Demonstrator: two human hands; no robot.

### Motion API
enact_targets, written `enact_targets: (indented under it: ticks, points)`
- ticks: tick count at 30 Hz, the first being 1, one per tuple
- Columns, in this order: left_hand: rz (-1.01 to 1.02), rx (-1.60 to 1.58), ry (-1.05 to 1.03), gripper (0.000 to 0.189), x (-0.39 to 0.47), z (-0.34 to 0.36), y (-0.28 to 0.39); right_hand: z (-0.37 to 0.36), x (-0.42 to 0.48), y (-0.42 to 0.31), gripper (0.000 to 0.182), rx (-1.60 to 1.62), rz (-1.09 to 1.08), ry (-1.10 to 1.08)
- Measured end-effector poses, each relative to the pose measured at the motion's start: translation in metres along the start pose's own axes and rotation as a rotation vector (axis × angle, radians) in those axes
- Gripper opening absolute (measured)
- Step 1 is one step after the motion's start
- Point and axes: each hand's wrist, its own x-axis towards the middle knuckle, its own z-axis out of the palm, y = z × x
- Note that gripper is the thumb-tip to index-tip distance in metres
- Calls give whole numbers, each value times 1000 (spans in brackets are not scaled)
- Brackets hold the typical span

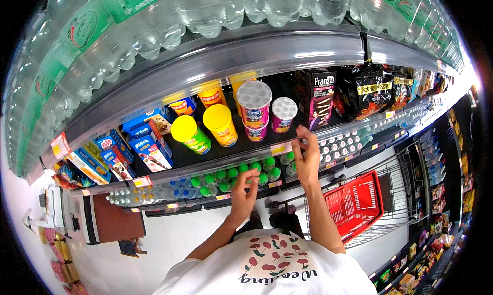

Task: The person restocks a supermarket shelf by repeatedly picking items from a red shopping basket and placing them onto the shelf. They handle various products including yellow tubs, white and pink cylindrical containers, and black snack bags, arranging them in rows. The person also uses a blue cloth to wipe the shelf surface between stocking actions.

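My right hand point(308, 154) is raised at the shelf's front edge, empty, its thumb and fingers apart. Just beyond its fingertips stands a small purple canister point(284, 115) with a silver dotted lid. Left of that canister, a larger purple canister point(254, 106) sits on top of another purple canister point(255, 133). My left hand point(245, 193) hovers lower, in front of green-capped bottles point(232, 173), with loosely bent fingers and nothing in them. A yellow Lay's canister point(220, 125) and a green one with a yellow lid point(191, 134) stand farther left on the shelf.
Large clear bottles point(215, 9) line the shelf above, behind a plastic rail point(231, 54). Snack boxes point(150, 150) stand at left; a black Franzzi box point(321, 98) and dark bags point(373, 88) at right. A metal shopping cart point(408, 202) holding a red basket point(356, 206) is beside me.
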Motion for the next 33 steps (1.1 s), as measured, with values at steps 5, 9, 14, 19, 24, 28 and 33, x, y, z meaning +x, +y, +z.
enact_targets:
  ticks: [5,9,14,19,24,28,33]
  points:
    - [28,6,89,29,12,-23,-2,-3,-45,-11,34,72,53,-130]
    - [38,-10,186,31,17,-33,5,14,-62,-27,44,83,21,-318]
    - [19,19,304,44,29,-47,9,48,-51,-58,58,123,24,-469]
    - [1,141,359,57,47,-52,13,81,-31,-71,71,142,54,-540]
    - [-31,155,354,67,62,-53,11,109,-24,-58,72,111,65,-558]
    - [-108,173,301,70,73,-57,14,121,-25,-47,74,67,17,-481]
    - [-37,163,306,70,78,-59,-4,122,-27,-48,76,34,16,-491]
